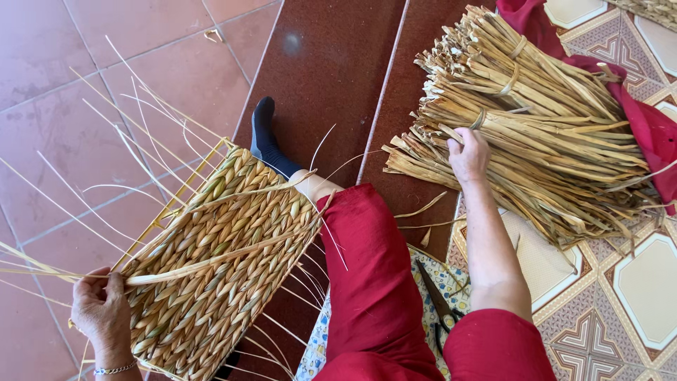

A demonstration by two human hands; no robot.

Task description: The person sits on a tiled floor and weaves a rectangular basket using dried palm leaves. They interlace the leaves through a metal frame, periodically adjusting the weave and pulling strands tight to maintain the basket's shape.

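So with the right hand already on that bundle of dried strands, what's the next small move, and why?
Probably pinch a single strand and draw it out of the bundle of dried strands. The right hand rests on the bundle's cut ends, fingers curled but not clearly closed on anything, while the left hand grips the edge of the half-woven panel, whose loose ends still stick out.

I see red-brown floor tiles (106,63) far left, pale grout lines between them. Dark maroon step (331,77) runs down centre. Patterned tiles (635,282), cream and brown, at right. Crimson cloth (652,134) lies far right. Black-handled scissors (441,307) rest near, on printed mat (317,346) with small coloured figures. I note 1 red trouser leg (367,282) crossing centre, dark sock (268,141) at its far end. Small metal ring (211,34) lies far on tiles.
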